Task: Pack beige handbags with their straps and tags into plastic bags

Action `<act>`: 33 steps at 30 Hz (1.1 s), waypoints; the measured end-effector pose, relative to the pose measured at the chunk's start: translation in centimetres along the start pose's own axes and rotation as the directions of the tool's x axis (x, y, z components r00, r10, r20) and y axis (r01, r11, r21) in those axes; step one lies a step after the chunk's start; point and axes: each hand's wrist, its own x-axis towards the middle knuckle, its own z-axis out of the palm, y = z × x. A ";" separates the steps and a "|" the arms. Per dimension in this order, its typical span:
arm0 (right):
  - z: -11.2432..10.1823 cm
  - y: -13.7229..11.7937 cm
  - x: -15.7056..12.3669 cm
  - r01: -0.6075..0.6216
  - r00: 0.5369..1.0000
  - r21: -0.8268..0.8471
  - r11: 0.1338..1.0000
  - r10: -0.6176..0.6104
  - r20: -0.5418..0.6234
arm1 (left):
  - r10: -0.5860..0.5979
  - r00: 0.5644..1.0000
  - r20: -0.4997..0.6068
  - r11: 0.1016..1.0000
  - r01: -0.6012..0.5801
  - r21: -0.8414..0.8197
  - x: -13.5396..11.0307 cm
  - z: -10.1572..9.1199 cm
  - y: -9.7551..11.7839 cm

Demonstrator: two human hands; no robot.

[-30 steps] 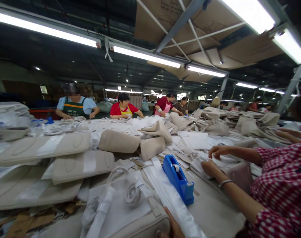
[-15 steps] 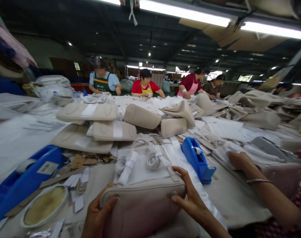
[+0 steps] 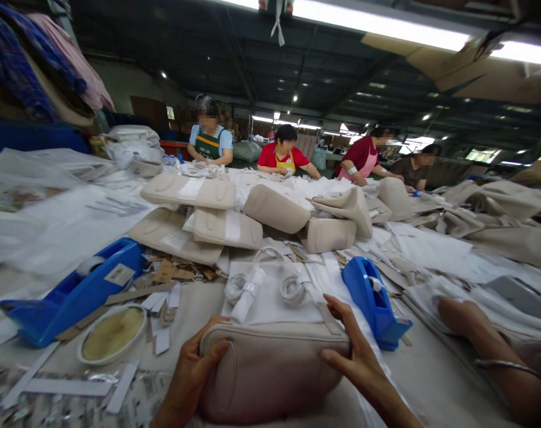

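A beige handbag [image 3: 274,368] lies tipped in front of me, its bottom panel with rounded seams facing me. My left hand [image 3: 194,368] grips its left end, thumb on the near face and fingers behind. At the right end, my right hand [image 3: 353,351] holds the corner, thumb on the near face and index finger raised. Beyond the bag's top edge spread white wrapping sheet [image 3: 270,303] and bag handles [image 3: 248,294] wound in white wrap. A blue tape dispenser [image 3: 373,303] stands just past my right hand.
Another blue tape dispenser [image 3: 78,291], a round tub of yellowish paste [image 3: 114,334] and paper tags [image 3: 163,300] lie left. Wrapped beige bags [image 3: 228,229] are piled ahead. A co-worker's hand [image 3: 464,318] works at right; several people stand across the table.
The view has swung left, so things sit farther right. My right thumb and index finger have spread apart at the bag's corner. My left hand keeps its hold.
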 end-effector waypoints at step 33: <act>1.2 -1.2 0.3 -0.077 0.996 0.364 0.928 0.089 -0.015 | 0.062 0.998 -0.014 0.995 -0.061 0.077 -0.6 0.7 1.7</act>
